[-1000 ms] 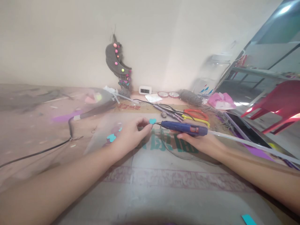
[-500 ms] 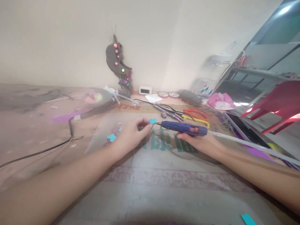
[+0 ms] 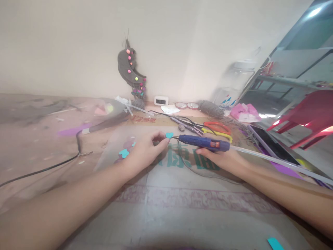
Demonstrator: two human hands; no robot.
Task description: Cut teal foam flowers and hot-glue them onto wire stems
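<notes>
Between the thumb and fingertips of my left hand [image 3: 153, 147] is a small turquoise heart [image 3: 169, 135]. My right hand [image 3: 221, 156] is closed around a blue hot glue gun [image 3: 199, 141], whose metal tip is at the heart's lower right edge; I cannot tell whether they touch. A long clear glue stick [image 3: 270, 159] sticks out of the gun's back end. Several more turquoise cutouts [image 3: 124, 153] lie on the board just left of my left hand. A thin cord hangs down from near the gun's tip.
Behind my hands lie orange-handled scissors [image 3: 218, 127], yellow-handled scissors [image 3: 218, 135], pens and grey yarn [image 3: 211, 108]. A grey crescent ornament [image 3: 127, 66] leans on the wall near a small clock [image 3: 161, 100]. A phone [image 3: 274, 144] is at right, a black cable [image 3: 39, 170] at left.
</notes>
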